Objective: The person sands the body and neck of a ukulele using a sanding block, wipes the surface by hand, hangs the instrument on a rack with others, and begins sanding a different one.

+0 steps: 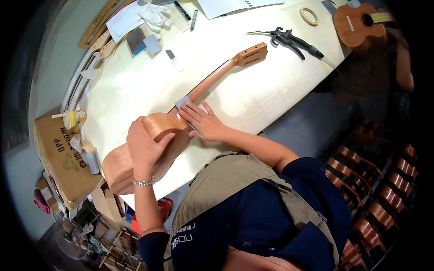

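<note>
An unfinished ukulele (118, 165) of reddish-brown wood lies on its side on the pale worktable, its neck pointing away to the right. My left hand (145, 143) wraps over the waist of the body, thumb on one side and fingers on the other. At the heel, where neck meets body, my right hand (204, 122) presses a small grey sanding pad (181, 102) against the wood. Its fingers lie along the pad, with the thumb below, near the body. The slotted headstock (252, 55) rises free at the far end. Part of the pad is hidden under the fingers.
Beyond the neck are an air blow gun (289, 41), a tape roll (308, 16), a scraper blade (174, 60), sanding blocks (136, 41) and a white glove (155, 16). A cardboard box (68, 158) stands left. Another person handles a ukulele (359, 26) at far right.
</note>
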Demonstrator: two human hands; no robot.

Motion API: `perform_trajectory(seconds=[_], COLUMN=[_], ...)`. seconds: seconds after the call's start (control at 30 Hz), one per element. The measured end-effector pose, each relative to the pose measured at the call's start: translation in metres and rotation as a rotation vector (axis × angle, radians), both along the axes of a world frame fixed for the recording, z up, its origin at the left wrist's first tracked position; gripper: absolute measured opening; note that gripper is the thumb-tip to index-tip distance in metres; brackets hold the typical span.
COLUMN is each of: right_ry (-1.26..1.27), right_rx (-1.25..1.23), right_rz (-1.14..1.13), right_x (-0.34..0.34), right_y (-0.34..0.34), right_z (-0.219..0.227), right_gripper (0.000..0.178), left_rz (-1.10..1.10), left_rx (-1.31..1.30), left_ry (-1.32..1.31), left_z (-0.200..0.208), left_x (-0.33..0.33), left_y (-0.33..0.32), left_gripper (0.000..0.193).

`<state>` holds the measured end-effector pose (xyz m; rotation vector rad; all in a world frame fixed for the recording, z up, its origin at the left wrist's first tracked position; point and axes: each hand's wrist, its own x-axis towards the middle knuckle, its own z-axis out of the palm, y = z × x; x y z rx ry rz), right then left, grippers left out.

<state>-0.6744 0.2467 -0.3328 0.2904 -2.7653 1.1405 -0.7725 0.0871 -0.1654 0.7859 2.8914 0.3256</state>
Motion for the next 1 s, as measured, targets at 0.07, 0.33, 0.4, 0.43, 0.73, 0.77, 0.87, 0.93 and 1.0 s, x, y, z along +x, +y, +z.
perform_trajectory(seconds=[0.07, 0.33, 0.4, 0.43, 0.73, 0.77, 0.87, 0.93, 1.0], right_ry=[-0.034, -0.068, 0.055, 0.066, 0.017, 0.004, -0.052, -0.068, -0.078], right_rx=[0.214, 0.157, 0.157, 0.302, 0.271, 0.381, 0.621, 0.540, 0.543], right_rz=[0.021, -0.222, -0.098, -0.147, -0.361, -0.415, -0.582, -0.535, -0.393], right_x=[-0.013, -0.020, -0.015, -0.016, 0.012, 0.015, 0.023, 0.016, 0.017], right_y=[0.043, 0.066, 0.067, 0.090, 0.154, 0.161, 0.193, 0.170, 0.145], right_z=[0.006, 0.020, 0.027, 0.024, 0.037, 0.037, 0.044, 0.045, 0.051], right_gripper=[0.071, 0.072, 0.068, 0.067, 0.059, 0.060, 0.060, 0.056, 0.051], left_rz=[0.008, 0.009, 0.006, 0.032, 0.066, 0.075, 0.066, 0.065, 0.057], left_rx=[0.020, 0.011, 0.001, -0.023, -0.035, -0.037, -0.043, -0.037, -0.042], left_ry=[-0.078, -0.010, 0.119, 0.113, 0.190, 0.195, 0.230, 0.268, 0.289], left_z=[0.000, -0.003, -0.003, -0.002, -0.002, -0.003, -0.003, -0.005, -0.007], left_x=[-0.010, 0.004, 0.030, 0.042, 0.072, 0.074, 0.080, 0.084, 0.091], left_y=[-0.003, 0.011, 0.009, 0.007, -0.030, -0.031, -0.029, -0.025, -0.023], left_gripper=[0.075, 0.075, 0.076, 0.076, 0.077, 0.077, 0.075, 0.075, 0.076])
